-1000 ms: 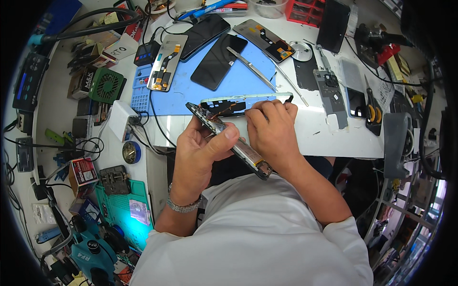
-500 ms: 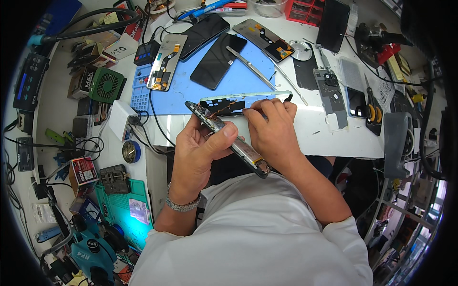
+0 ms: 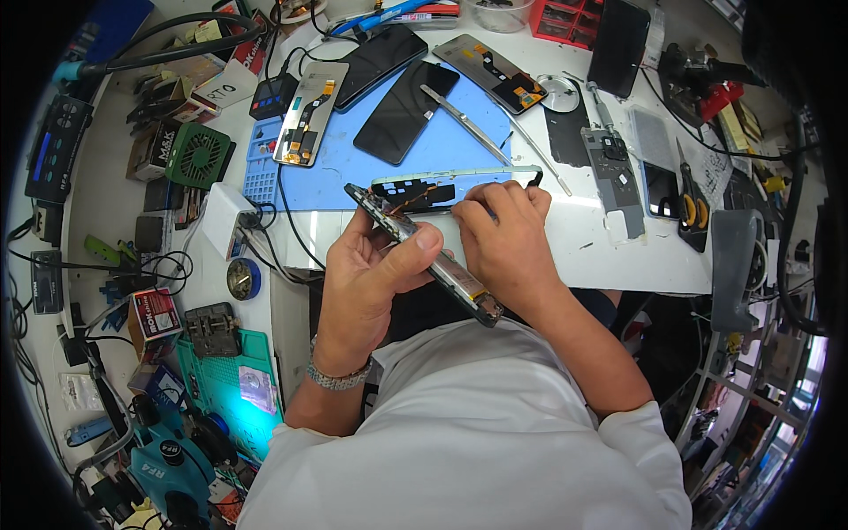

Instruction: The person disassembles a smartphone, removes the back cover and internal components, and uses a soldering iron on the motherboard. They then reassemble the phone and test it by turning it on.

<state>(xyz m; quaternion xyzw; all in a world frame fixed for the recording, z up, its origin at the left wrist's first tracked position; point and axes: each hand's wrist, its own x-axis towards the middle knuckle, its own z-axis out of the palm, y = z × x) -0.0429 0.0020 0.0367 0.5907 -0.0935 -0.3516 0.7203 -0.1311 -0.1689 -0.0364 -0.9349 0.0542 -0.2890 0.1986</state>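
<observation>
My left hand (image 3: 362, 296) is closed round an opened phone (image 3: 461, 281), thumb across its middle. The phone is tilted, its far end to the left and its near end close to my shirt, with the battery and inner parts bare. Beyond it, a phone back cover (image 3: 411, 194) with a pale green rim and black inner side stands at the mat's near edge. My right hand (image 3: 511, 243) grips this cover near its right end, fingers bent; the fingertips are partly hidden. A thin copper-coloured strip shows between the phone and the cover.
On the blue mat (image 3: 327, 190) lie a dark phone (image 3: 406, 115) and metal tweezers (image 3: 464, 124). Screen assemblies (image 3: 311, 110) lie around it. Scissors (image 3: 689, 199) and a grey phone part (image 3: 614, 177) are at right. A green fan (image 3: 199, 156) and a teal microscope (image 3: 172, 468) stand at left.
</observation>
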